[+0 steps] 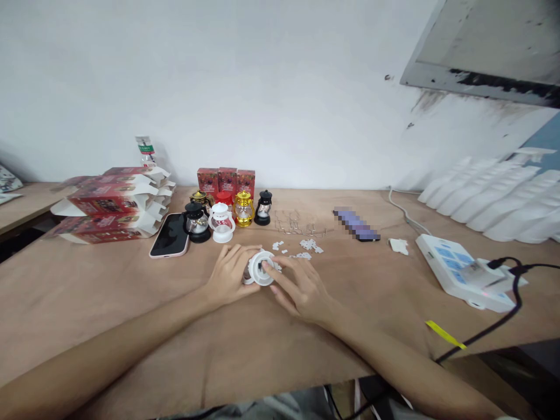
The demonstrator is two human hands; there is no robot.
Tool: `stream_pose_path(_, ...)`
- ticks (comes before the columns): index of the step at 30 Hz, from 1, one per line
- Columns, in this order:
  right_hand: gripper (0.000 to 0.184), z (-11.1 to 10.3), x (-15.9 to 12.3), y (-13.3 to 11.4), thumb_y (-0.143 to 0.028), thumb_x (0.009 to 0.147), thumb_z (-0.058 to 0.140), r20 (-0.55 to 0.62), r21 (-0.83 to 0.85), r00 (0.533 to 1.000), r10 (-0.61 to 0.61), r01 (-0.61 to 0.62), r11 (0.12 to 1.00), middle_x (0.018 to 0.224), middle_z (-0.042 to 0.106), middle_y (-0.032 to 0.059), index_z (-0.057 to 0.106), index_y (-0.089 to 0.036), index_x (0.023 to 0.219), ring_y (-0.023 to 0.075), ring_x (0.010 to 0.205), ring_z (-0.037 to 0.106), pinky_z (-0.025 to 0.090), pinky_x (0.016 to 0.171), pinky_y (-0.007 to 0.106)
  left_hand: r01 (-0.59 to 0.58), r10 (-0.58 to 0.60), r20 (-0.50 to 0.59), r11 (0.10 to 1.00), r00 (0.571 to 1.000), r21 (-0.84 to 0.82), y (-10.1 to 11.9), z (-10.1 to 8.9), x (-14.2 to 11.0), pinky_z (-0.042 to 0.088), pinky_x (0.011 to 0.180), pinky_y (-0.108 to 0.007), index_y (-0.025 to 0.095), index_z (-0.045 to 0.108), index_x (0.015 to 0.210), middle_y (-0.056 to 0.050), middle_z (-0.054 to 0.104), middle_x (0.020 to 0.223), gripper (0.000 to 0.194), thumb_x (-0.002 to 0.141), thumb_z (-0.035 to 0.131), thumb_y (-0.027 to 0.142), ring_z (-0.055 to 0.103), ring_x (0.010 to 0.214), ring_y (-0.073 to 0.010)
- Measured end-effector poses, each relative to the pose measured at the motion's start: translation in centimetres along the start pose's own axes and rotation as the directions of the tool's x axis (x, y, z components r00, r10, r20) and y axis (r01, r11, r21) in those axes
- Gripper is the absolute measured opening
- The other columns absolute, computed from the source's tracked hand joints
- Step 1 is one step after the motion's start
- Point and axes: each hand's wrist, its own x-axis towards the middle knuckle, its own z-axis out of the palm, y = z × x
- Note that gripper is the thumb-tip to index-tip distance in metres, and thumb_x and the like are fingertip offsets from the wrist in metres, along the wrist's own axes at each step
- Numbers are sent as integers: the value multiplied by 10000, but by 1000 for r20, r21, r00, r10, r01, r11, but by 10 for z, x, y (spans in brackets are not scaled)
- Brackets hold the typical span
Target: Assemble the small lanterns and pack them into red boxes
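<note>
Our left hand [231, 271] gripped a white lantern [258, 280] over the table [175, 324], base facing us; our right hand [306, 291], fingers parted, touched its uncovered recess. White pieces [308, 245] lay loose beyond, near six upright lanterns [222, 224]. We couldn't read the red boxes' [105, 201] small print

One white round-based lantern [262, 276] is held; six small handled lanterns [222, 226] stand at left. Three upright red printed boxes [227, 175], two flat rectangular phones [170, 236], one white power strip [448, 265].
</note>
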Motion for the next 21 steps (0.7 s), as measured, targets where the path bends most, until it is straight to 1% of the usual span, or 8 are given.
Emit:
stream_pose_path(4, 317, -3, -3, 15, -101, 836, 461, -68, 19, 983, 170, -169, 985, 1023, 593, 128, 543, -135, 1140, 196, 905, 553, 464, 772, 327, 41, -41, 7, 999, 999, -2, -1, -1, -1, 365, 777, -364, 164, 449, 1111, -121, 619, 1149, 363, 805, 539, 337, 580, 981, -248)
stream_pose_path(6, 267, -3, -5, 26, -83, 827, 442, -12, -45, 955, 297, -298, 954, 941, 623, 108, 589, -138, 1042, 205, 863, 541, 448, 770, 336, 66, -66, 11, 998, 998, -1, -1, -1, -1, 366, 798, -372, 170, 447, 1113, -120, 618, 1152, 362, 799, 536, 329, 576, 1003, -251)
stream_pose_path(8, 242, -1, -7, 36, -70, 803, 433, 108, -165, 902, 418, -398, 902, 870, 644, 102, 624, -144, 932, 232, 842, 523, 422, 760, 357, 81, -81, 26, 997, 996, -3, -2, -1, -1, 369, 808, -375, 176, 447, 1116, -117, 616, 1156, 369, 794, 536, 332, 574, 1014, -253)
stream_pose_path(11, 295, 2, -9, 44, -31, 751, 425, 313, -311, 766, 561, -476, 823, 907, 665, 112, 642, -139, 920, 261, 898, 507, 383, 759, 365, 95, -95, 45, 995, 994, -12, -2, -2, -1, 372, 813, -376, 175, 450, 1117, -117, 610, 1169, 374, 785, 540, 321, 570, 1026, -255)
stream_pose_path(13, 352, 4, -8, 44, -17, 728, 424, 419, -322, 693, 587, -491, 809, 955, 674, 103, 636, -136, 983, 261, 949, 499, 363, 772, 356, 109, -108, 52, 994, 993, -13, -2, -2, -1, 373, 818, -378, 178, 453, 1111, -113, 609, 1171, 369, 779, 540, 313, 568, 1031, -255)
stream_pose_path(15, 383, 4, -7, 42, -24, 723, 428, 488, -300, 655, 577, -495, 815, 975, 679, 91, 622, -142, 1032, 257, 987, 489, 346, 790, 349, 107, -106, 51, 994, 993, -5, -1, -1, -1, 370, 818, -378, 180, 452, 1106, -112, 610, 1169, 363, 780, 538, 315, 570, 1025, -254)
stream_pose_path(18, 378, 4, -7, 40, -56, 751, 433, 539, -295, 627, 562, -485, 824, 976, 680, 91, 598, -152, 1077, 254, 1015, 481, 330, 801, 347, 75, -75, 22, 997, 997, 8, -1, 0, -1, 365, 798, -369, 173, 448, 1097, -117, 615, 1157, 351, 791, 536, 320, 576, 1005, -250)
stream_pose_path(21, 315, 7, -10, 41, -93, 791, 448, 543, -303, 633, 552, -465, 832, 922, 681, 104, 595, -152, 1062, 254, 995, 498, 337, 785, 349, 54, -55, 22, 998, 998, 9, -1, 0, -1, 362, 787, -364, 171, 448, 1093, -121, 616, 1154, 352, 803, 537, 349, 580, 988, -248)
